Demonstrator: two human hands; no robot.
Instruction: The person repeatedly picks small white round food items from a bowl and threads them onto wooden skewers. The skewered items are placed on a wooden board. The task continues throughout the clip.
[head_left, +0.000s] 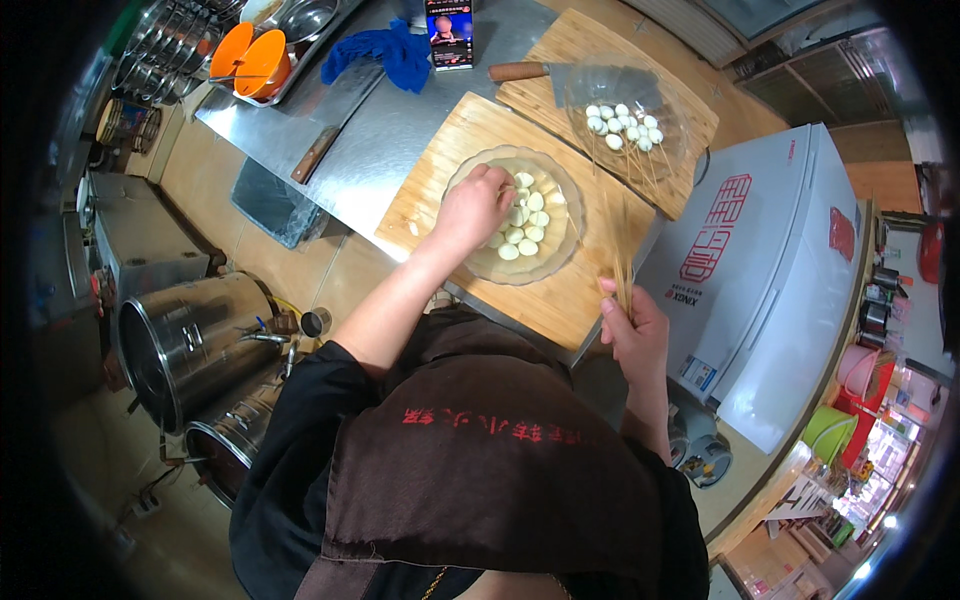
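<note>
My left hand (478, 206) reaches into a scalloped clear bowl (559, 259), its fingertips among several small peeled eggs (527, 247); whether they pinch an egg cannot be told. The bowl, which seems to hold liquid, rests on a wooden cutting board (424, 195). Off the board's right edge, my right hand (637, 326) grips a bundle of thin bamboo skewers (621, 251) pointing away from me. A second clear bowl (679, 161) stands farther back on another wooden board (551, 45), with small eggs on skewers (634, 135) in it.
Beside the far bowl lies a cleaver (521, 70), partly under it. A wooden-handled knife (315, 154), a blue cloth (382, 56) and an upright phone (451, 37) are on the steel table (375, 135). Orange bowls (262, 67) sit back left; a white freezer (739, 247) stands right.
</note>
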